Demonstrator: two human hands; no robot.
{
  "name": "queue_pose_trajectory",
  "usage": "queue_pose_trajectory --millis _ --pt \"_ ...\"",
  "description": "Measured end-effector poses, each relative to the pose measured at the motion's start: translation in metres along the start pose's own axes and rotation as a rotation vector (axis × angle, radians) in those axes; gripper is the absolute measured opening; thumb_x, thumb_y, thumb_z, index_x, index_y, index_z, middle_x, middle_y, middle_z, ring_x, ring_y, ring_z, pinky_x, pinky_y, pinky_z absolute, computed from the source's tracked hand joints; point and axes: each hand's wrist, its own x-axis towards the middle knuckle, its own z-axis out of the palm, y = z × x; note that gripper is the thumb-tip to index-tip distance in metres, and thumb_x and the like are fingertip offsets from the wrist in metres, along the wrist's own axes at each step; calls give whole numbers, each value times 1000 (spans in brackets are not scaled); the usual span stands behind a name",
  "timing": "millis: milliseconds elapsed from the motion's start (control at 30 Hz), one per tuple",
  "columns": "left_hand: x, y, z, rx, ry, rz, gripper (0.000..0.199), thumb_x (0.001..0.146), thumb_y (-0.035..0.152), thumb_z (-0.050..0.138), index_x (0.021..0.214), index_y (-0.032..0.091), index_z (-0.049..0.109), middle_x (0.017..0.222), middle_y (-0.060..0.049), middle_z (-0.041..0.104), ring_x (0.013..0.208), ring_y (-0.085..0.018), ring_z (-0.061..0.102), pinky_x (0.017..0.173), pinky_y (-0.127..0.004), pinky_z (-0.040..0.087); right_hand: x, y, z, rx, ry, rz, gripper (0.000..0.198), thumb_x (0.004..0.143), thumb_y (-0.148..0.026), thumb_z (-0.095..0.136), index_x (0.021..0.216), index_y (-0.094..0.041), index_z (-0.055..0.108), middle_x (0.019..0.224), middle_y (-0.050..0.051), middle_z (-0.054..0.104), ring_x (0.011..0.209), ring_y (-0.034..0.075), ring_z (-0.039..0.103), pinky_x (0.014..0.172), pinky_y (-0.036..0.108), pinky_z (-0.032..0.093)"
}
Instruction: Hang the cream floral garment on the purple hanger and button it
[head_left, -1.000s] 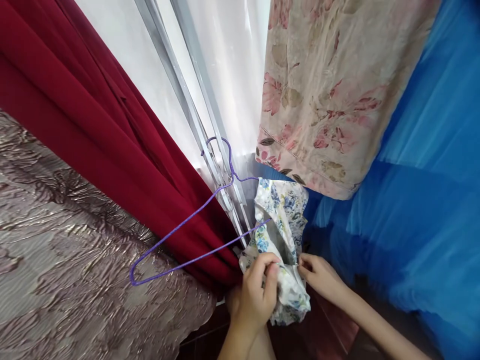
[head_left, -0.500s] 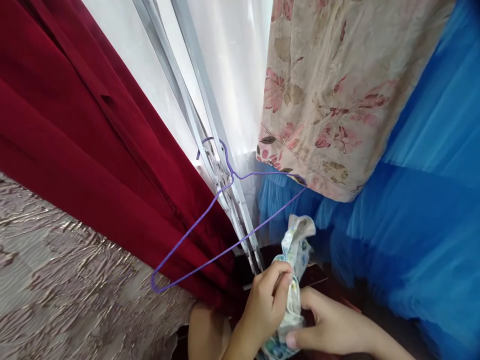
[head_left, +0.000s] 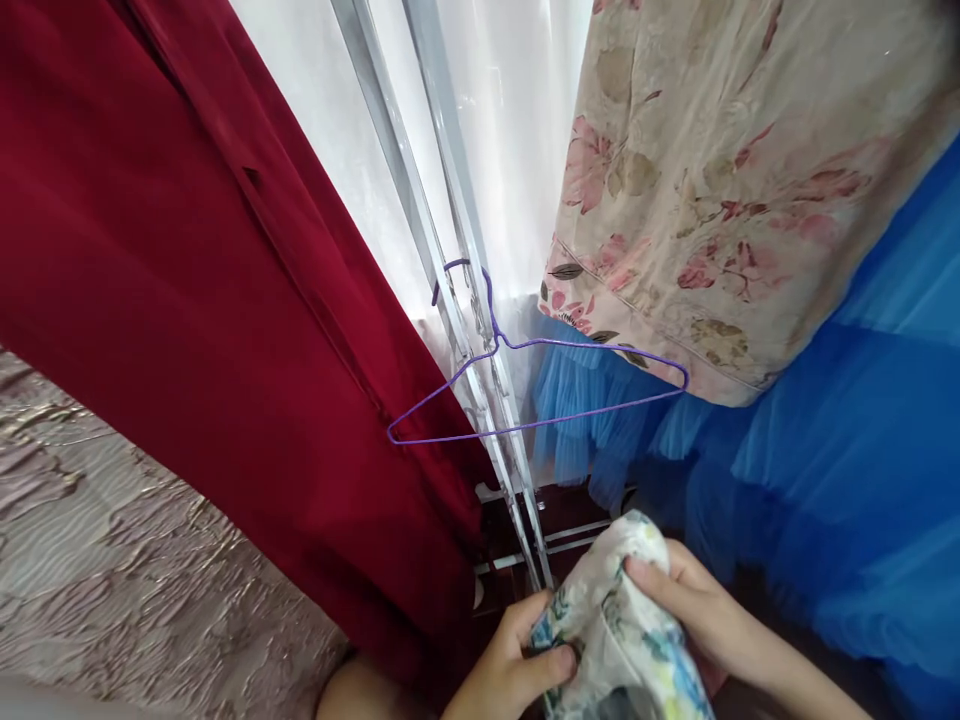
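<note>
A white cloth garment with blue and green print [head_left: 611, 610] is bunched between my two hands at the bottom of the view. My left hand [head_left: 517, 655] grips its left side, thumb on top. On the upper right side, my right hand [head_left: 690, 600] pinches the fabric, with some fingers hidden behind it. Beyond them a purple wire hanger [head_left: 540, 425] hangs by its hook on the white metal rack [head_left: 439, 230], with no garment on it. The hanger is apart from both hands.
A dark red curtain [head_left: 225, 300] and a textured wall [head_left: 135, 560] fill the left. A beige floral cloth [head_left: 697, 200] hangs at the right in front of blue tulle [head_left: 840, 480]. White sheer curtain [head_left: 517, 120] hangs behind the rack.
My hands have spread the bunched garment wider, and my right hand has moved up to its upper edge. The hanger has swung more level. The view has shifted slightly.
</note>
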Motion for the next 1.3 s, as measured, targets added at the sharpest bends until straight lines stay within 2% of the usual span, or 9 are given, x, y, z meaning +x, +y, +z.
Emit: queue_pose_trajectory --millis 100,267,400,667,767,900,1067,1167,1300 --pt "-15 -3 -27 202 133 -2 52 81 58 73 110 15 71 108 -10 68 102 -27 59 91 -35 45 2 -6 -8 -47 90 -70 36 98 -47 57 97 -15 72 87 8 70 77 21 63 76 33 54" --pt "-37 19 -59 573 395 31 50 88 61 60 72 16 69 79 -7 64 81 -21 55 76 -30 48 11 -34 -24 -244 187 -293 27 100 -41 54 109 -21 70 103 8 69 87 22 64 78 29 54" --pt "-49 45 -64 721 345 42 44 94 55 55 73 17 63 75 -3 61 75 -17 52 72 -25 46 41 -65 -27 -498 225 -488 25 99 -41 56 115 -25 68 130 7 61 102 23 63 84 29 52" --pt "-73 104 -97 858 690 249 44 98 53 47 74 17 57 66 1 53 62 -14 50 58 -21 41 112 -74 -28 -868 143 -580 31 102 -42 49 98 -22 71 143 7 54 121 26 60 106 36 43" --pt "-79 134 -109 911 656 212 39 94 52 54 75 17 58 65 2 52 61 -14 50 56 -20 40 120 -65 -28 -910 106 -562 30 103 -41 46 102 -22 69 130 8 60 111 25 63 100 37 46" --pt "-82 164 -115 1171 446 110 15 91 34 58 89 20 62 81 1 63 79 -18 59 73 -24 45 112 -62 -27 -920 112 -544 31 104 -41 44 95 -21 66 109 6 64 100 24 64 94 36 48" --pt "-77 184 -117 1606 471 103 12 91 24 47 92 23 59 86 0 64 85 -21 59 82 -32 41 97 -68 -26 -918 66 -548 32 104 -40 44 91 -21 65 104 6 64 98 24 63 92 35 48" --pt "-72 191 -120 1616 463 39 18 98 30 40 103 25 56 96 -1 66 90 -22 61 82 -32 42 91 -73 -25 -901 67 -555 31 104 -40 45 90 -21 65 105 6 65 101 24 63 93 35 47" --pt "-66 195 -120 1512 505 48 18 100 33 36 91 24 49 93 -2 68 85 -22 63 79 -32 45 85 -75 -20 -881 55 -536 30 104 -39 46 93 -21 67 106 6 67 100 24 63 92 34 47"
